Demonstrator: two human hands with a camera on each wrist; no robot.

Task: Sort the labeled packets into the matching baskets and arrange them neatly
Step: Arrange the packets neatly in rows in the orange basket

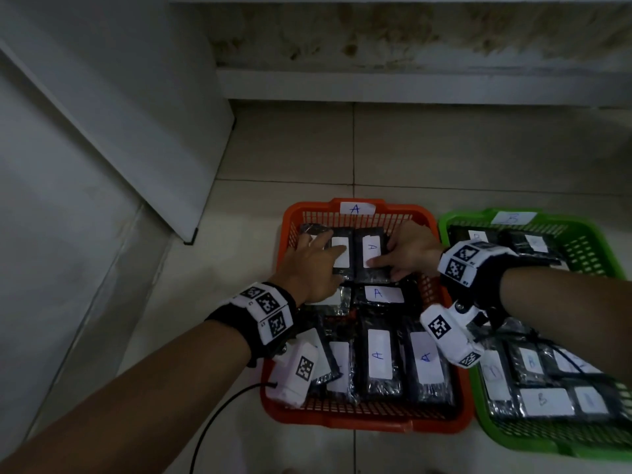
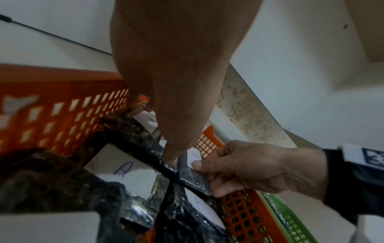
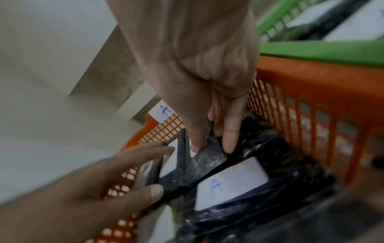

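An orange basket (image 1: 376, 422) tagged A (image 1: 355, 209) holds several black packets with white A labels. At its far end two packets lie side by side. My left hand (image 1: 318, 265) rests with straight fingers across the left packet (image 1: 343, 263). My right hand (image 1: 407, 254) pinches the right packet (image 1: 372, 249), thumb on its label and fingers curled round its right edge. In the right wrist view that packet (image 3: 199, 164) is tilted up off the pile. The left wrist view shows my right hand (image 2: 249, 169) gripping it. A green basket (image 1: 561, 443) tagged B (image 1: 513, 218) holds B packets.
The two baskets stand side by side on a tiled floor (image 1: 444, 148), the green one to the right. A white panel (image 1: 119, 114) leans along the left. A low white ledge (image 1: 410, 87) runs along the back. A black cable (image 1: 219, 412) trails from my left wrist.
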